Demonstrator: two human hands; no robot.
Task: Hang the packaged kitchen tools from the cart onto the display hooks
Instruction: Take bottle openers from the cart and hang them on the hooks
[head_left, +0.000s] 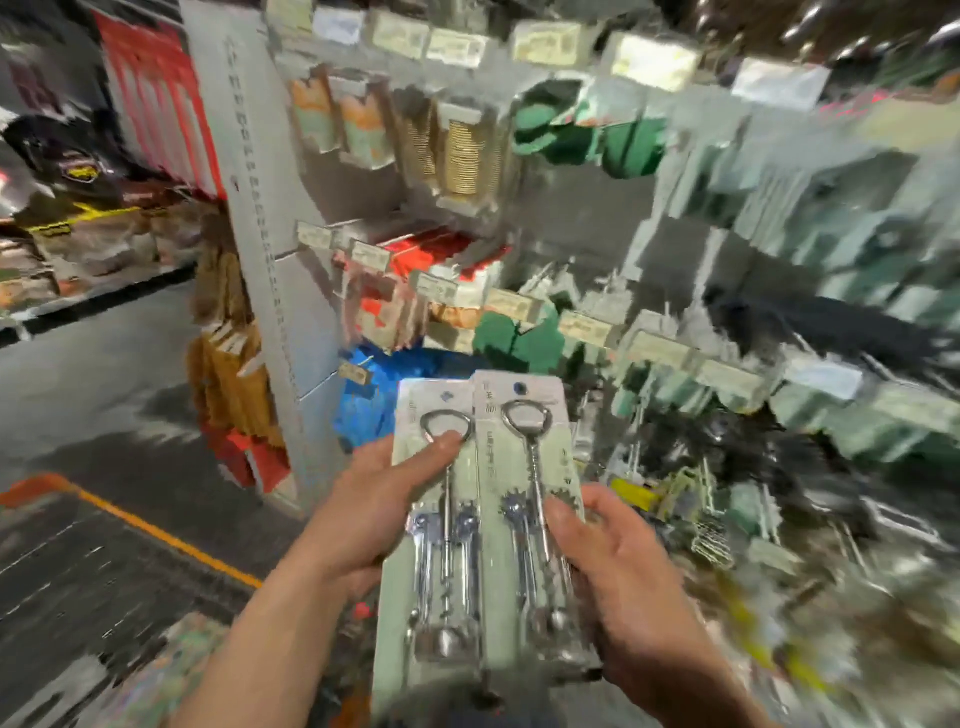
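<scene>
Near and centre, just in front of the display, two packaged corkscrews are being held up side by side. The left pack (447, 571) and the right pack (511, 467) are touching along their inner edges. The left hand (363, 514) is gripping the left pack, thumb pressing across its front. The right hand (628, 587) is curling its grip round the right pack's outer edge, low down.

The main risk, as I judge it, is that the two smooth cards are sliding against each other. Once one hand is letting go to reach, the other pack is hanging from a low or one-sided hold and may tip or drop. The hang holes (520, 388) are sitting at the far top edge, well apart from both grips, so the tops may be wobbling while being aimed.

Blur is hiding the hooks themselves, so I cannot tell which one is free. The row of price tags (586, 328) is jutting toward the person just beyond the packs. Dark hanging goods (701, 457) are crowding the right side, where a card corner could snag.

Open room is lying to the left, past the shelf upright (260, 234), over the aisle floor (93, 374). The cart (171, 540) is sitting near left.
</scene>
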